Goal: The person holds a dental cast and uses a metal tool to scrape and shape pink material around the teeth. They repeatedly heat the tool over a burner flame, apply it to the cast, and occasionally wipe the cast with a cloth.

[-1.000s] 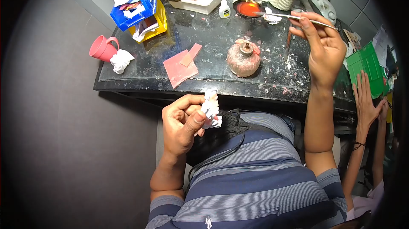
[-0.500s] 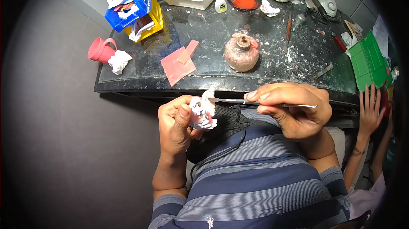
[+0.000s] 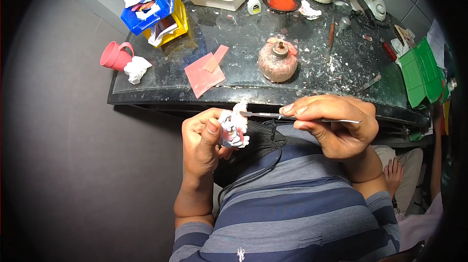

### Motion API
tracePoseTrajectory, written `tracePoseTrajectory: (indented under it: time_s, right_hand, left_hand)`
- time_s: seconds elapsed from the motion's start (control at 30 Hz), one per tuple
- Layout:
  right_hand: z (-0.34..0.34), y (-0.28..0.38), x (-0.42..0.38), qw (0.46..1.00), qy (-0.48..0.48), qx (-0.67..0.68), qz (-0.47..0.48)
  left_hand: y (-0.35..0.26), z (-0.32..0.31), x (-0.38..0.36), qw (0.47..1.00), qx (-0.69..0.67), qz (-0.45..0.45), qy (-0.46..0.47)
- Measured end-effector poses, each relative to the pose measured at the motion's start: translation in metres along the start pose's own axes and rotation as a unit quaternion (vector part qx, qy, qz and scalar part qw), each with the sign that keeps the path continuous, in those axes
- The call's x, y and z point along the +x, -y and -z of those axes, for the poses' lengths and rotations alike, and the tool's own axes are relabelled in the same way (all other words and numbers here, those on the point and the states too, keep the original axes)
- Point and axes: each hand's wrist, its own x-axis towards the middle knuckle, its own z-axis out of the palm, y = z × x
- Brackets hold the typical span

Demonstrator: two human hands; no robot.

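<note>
My left hand [image 3: 202,140] is closed around a small white dental model with pink wax on it [image 3: 234,133], held just in front of the bench edge. In my right hand [image 3: 339,125] a thin metal wax carver [image 3: 265,115] is pinched between thumb and fingers. Its flat left tip touches or nearly touches the upper right part of the model, while its curved end sticks out past my palm. Pink wax sheets [image 3: 201,79] lie on the bench beyond my left hand. Behind my right hand stands a wax-smeared spirit lamp [image 3: 278,62].
On the black bench [image 3: 161,77] are a tipped pink mug [image 3: 114,56], crumpled tissue [image 3: 137,69], stacked blue and yellow bins [image 3: 153,11], a white tray [image 3: 239,1], a glue bottle [image 3: 253,3], an orange-lit dish [image 3: 282,2] and a green box [image 3: 421,74]. A co-worker's hand [image 3: 394,174] rests at right.
The co-worker's hand has left the green box and now lies lower, on their leg. My own hands, the dental model and the carver look almost unmoved.
</note>
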Motion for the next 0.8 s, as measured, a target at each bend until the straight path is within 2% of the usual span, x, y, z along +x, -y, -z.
tracePoseTrajectory:
  time_s: [0.5, 0.6, 0.77, 0.8]
  right_hand:
    - [-0.0020, 0.0043, 0.0005, 1.000, 0.007, 0.004, -0.006]
    - [-0.0028, 0.0060, 0.0003, 0.999, -0.003, 0.022, -0.031]
    - [0.0001, 0.0040, 0.0006, 1.000, 0.000, -0.009, -0.005]
    - [0.0003, 0.0037, 0.0001, 1.000, 0.000, -0.009, -0.006]
  left_hand:
    - [0.0001, 0.0001, -0.0001, 1.000, 0.002, -0.005, 0.005]
    - [-0.0009, -0.0008, -0.0001, 1.000, 0.001, -0.003, 0.001]
    - [0.0020, 0.0028, -0.0005, 1.000, 0.001, -0.002, 0.003]
    - [0.0031, 0.0035, -0.0009, 0.999, -0.034, -0.003, 0.006]
